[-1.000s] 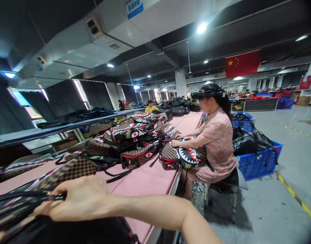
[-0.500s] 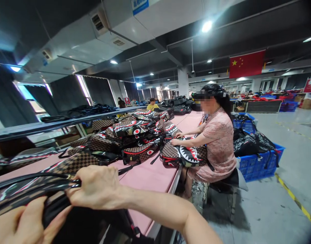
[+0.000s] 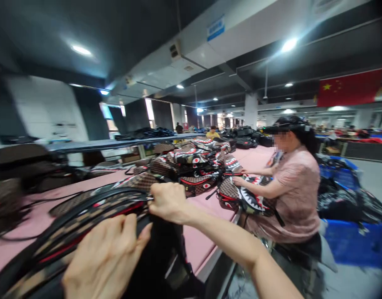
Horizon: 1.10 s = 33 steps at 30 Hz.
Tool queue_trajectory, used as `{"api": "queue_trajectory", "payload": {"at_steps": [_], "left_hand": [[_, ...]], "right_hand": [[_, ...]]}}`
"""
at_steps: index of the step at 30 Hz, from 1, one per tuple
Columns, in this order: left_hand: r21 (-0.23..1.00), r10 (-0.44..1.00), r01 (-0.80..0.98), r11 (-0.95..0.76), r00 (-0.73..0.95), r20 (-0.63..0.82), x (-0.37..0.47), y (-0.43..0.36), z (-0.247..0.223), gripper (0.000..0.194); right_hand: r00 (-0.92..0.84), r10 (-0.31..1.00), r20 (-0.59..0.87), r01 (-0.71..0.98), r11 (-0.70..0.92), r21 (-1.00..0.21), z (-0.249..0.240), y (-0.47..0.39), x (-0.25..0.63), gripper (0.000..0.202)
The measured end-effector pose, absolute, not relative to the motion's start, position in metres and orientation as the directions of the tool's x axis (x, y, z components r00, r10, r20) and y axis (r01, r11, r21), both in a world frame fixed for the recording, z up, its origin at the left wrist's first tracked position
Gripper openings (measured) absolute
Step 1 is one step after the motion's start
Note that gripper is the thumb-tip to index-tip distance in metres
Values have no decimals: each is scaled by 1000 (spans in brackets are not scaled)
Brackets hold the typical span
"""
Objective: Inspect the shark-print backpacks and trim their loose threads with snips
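A brown checkered backpack (image 3: 81, 224) with black trim and a red line along its zipper lies close in front of me, its near side dark. My left hand (image 3: 106, 253) is closed over the bag's upper edge, thumb toward the right. Farther along the same edge, my right hand (image 3: 168, 201) makes a fist at the end of the zipper. A bit of shiny metal shows at its fingertips, and the pull itself is mostly hidden. Both hands are on this one bag.
Several shark-mouth backpacks (image 3: 193, 162) are piled on the pink table (image 3: 206, 245). At the right a seated co-worker (image 3: 296, 178) handles another backpack (image 3: 250, 195). A blue crate (image 3: 359, 245) stands behind them. Dark bags (image 3: 38, 170) sit at the left.
The view has swung left, so the surroundings shift right, and bags at the left come into sight. More of my left hand shows. Both hands still hold the backpack.
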<state>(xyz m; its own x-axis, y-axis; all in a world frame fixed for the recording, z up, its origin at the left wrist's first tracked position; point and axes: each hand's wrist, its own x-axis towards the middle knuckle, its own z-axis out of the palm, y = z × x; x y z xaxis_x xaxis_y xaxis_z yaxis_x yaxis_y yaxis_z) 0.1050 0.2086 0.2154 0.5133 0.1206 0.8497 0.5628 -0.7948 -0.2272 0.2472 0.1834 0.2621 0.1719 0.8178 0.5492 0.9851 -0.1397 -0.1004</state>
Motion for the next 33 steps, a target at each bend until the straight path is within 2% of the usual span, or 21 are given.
{"api": "queue_trajectory", "payload": {"at_steps": [3,5,8,11,17,21,25,29,31,33], "left_hand": [[-381,119,713,-588,542,832,101,198,212,39],[-389,71,735,-556,508,858,103,197,211,39],[-393,20,735,-553,483,875,103,200,212,35],[-397,-53,712,-579,453,890,94,197,213,34],[-433,-133,611,-662,473,871,54,201,206,40],[-416,-80,615,-670,497,864,39,217,193,56],[-379,-16,636,-672,499,866,43,220,187,64],[-361,34,652,-666,511,859,57,216,191,65],[-347,103,658,-668,544,833,62,217,197,61],[-288,252,673,-681,585,771,66,222,208,61]], "right_hand": [[156,803,576,988,-127,-90,262,179,245,16],[163,782,601,987,-135,-92,261,182,244,14],[182,765,618,983,-136,-122,259,185,243,12],[158,756,636,984,-69,-163,257,176,238,10],[119,758,642,947,109,-304,255,154,222,37],[117,771,625,805,295,-515,261,160,220,29],[54,699,713,632,529,-566,268,173,224,32],[76,799,596,443,509,-739,267,190,230,30],[138,790,597,369,518,-772,263,194,231,31],[231,730,643,343,558,-756,257,193,230,30]]}}
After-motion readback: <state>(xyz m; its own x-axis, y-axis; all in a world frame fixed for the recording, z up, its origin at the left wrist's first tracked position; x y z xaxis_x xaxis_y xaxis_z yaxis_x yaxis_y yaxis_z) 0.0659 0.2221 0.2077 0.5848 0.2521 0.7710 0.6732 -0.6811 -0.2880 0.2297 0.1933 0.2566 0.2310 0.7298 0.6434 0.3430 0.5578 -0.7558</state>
